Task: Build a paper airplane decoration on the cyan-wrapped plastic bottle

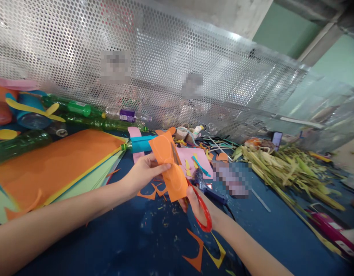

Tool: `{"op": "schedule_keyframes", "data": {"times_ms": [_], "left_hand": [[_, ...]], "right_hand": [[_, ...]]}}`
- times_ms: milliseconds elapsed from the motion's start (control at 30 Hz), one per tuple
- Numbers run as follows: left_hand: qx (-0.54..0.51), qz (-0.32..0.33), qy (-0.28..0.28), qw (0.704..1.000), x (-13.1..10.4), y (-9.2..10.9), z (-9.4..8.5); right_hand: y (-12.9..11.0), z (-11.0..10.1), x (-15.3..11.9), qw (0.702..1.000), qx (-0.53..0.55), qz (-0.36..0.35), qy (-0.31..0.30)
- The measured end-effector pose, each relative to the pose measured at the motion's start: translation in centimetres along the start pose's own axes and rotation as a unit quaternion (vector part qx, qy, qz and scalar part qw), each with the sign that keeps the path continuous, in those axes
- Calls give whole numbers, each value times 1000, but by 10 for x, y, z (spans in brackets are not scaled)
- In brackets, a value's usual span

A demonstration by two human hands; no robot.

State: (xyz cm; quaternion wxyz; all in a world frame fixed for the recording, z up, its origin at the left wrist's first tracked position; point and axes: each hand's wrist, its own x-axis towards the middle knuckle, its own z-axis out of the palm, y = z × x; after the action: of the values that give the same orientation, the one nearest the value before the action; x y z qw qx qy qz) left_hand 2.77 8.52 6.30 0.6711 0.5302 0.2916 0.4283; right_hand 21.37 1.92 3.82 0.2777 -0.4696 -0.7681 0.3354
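Observation:
My left hand point(146, 168) pinches an orange sheet of craft paper point(173, 182) between thumb and fingers, holding it up above the table. Faint rounded outlines are drawn on the sheet. In my right hand point(195, 203) are red-handled scissors point(204, 216), with the thumb through one loop. Their blades reach up along the sheet's right edge, partly hidden by the paper. Below the hands lie an orange paper scrap point(197, 251) and a yellow scrap point(217, 253). A dark blue glue gun point(211, 193) rests just right of my right hand.
Stacked coloured sheets point(67, 165) lie at left, near green plastic bottles point(79, 109). A blue-wrapped bottle point(142, 143) stands behind my left hand. Dry corn husks point(280, 172) and a magenta object point(333, 232) are at right. A perforated metal panel point(165, 50) borders the table's back.

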Motion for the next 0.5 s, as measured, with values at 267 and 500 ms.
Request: {"op": "schedule_keyframes", "data": {"times_ms": [267,500], "left_hand": [[-9,-29,1,1000,1,-3,-2],[-15,-39,6,999,1,-1,-2]], "right_hand": [[-4,0,3,1000,-8,7,0],[-14,1,5,999,-17,-1,31]]}}
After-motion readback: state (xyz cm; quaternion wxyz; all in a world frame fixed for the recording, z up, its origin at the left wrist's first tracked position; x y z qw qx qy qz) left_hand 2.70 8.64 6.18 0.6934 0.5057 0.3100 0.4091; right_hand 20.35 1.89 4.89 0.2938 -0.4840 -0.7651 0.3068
